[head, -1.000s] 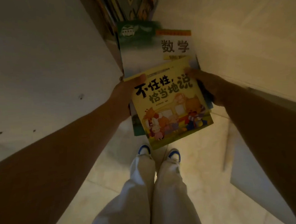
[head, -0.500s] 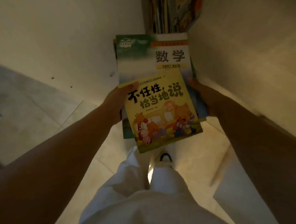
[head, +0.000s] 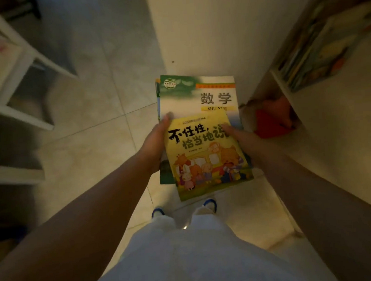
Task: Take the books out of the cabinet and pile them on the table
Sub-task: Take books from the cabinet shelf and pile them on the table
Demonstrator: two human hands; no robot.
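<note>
Small book stack, yellow picture book uppermost, gripped between left hand and right hand, clear of cabinet; more books apparently shelved; table unseen.

Pale floor tiles are stretching under everything, and two white shoes with blue toes are standing directly on them. At the right, a white cabinet shelf is carrying a row of upright books, blurred here. Below it something red, perhaps cloth, is lying. White furniture legs are resting on the tiles at left.
</note>
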